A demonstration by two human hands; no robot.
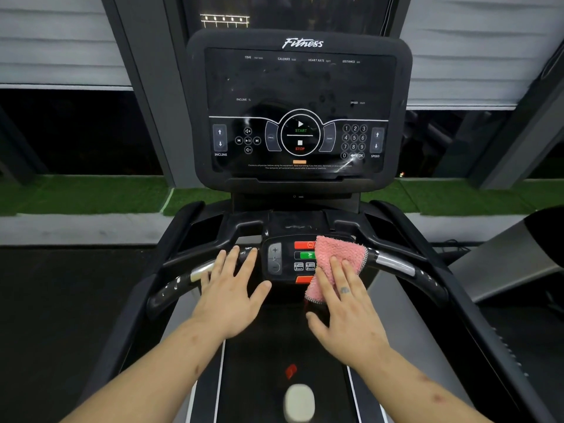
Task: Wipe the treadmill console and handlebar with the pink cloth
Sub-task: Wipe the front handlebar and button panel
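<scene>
The treadmill's big black console [300, 87] stands upright ahead, screen dark, with START and STOP buttons at its middle. Below it the curved black handlebar [393, 264] carries a small control panel [283, 259] with red and green buttons. A pink cloth [335, 254] lies over the panel's right side. My right hand [345, 312] presses flat on the cloth with straight fingers. My left hand [232, 288] rests open on the handlebar just left of the panel, fingers spread.
The treadmill belt [274, 361] runs below my arms, with a red mark and a pale rounded object [299, 403] on it. Green turf and dark windows lie behind the console. Another machine's grey frame [503, 264] stands at the right.
</scene>
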